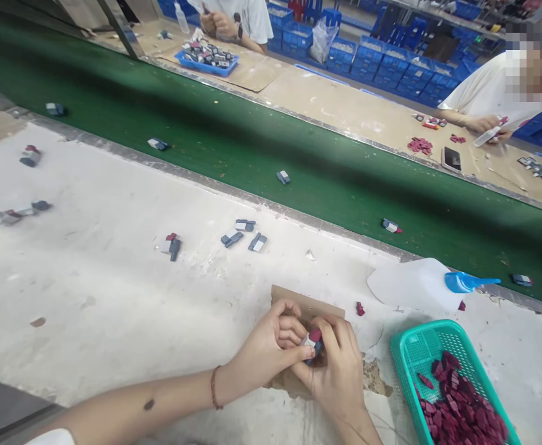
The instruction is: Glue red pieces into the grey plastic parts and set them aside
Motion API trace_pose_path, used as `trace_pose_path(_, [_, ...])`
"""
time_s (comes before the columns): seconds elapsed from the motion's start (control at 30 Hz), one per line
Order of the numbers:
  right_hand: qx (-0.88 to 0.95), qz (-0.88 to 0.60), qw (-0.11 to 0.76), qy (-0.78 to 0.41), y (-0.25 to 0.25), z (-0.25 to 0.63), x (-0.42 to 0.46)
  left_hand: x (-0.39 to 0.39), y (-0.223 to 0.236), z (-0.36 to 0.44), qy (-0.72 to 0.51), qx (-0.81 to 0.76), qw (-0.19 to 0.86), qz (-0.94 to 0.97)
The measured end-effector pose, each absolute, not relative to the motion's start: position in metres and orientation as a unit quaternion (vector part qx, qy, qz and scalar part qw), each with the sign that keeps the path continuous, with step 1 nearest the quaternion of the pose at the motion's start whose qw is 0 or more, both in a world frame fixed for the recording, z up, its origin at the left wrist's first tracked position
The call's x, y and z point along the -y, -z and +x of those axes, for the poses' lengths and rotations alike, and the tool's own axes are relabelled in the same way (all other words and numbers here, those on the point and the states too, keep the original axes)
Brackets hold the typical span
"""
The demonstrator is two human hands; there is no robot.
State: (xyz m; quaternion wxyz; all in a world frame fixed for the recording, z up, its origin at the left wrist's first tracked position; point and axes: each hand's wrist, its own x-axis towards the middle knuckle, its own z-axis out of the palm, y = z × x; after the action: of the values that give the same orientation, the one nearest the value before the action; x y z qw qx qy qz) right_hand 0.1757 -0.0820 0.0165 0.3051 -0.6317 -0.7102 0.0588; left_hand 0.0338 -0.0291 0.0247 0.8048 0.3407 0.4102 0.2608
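Note:
Both my hands meet over a piece of brown cardboard point(308, 301) on the white table. Between their fingertips is a small plastic part point(314, 340) in dark blue, white and maroon. My left hand point(271, 340) pinches it with the thumb, its other fingers curled. From the opposite side my right hand point(338, 364) grips the same part, thumb below and fingers on top. The fingers hide much of it. A green basket point(397, 358) of maroon pieces point(456, 395) stands to the right. One loose maroon piece point(360, 308) lies just beyond my right hand.
A white bottle with a blue nozzle point(410, 284) lies by the belt edge. Several assembled parts point(258, 241) rest on the table, and others ride the green conveyor belt point(233, 154). Across it, two people handle pieces near a blue tray point(206, 67) and a phone point(451, 159).

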Motion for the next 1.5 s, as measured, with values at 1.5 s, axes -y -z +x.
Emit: trace_pose_path(1.5, [0.268, -0.791, 0.513, -0.199, -0.051, 0.274, 0.145, -0.205, -0.011, 0.118, -0.295, -0.452, 0.443, 0.716])
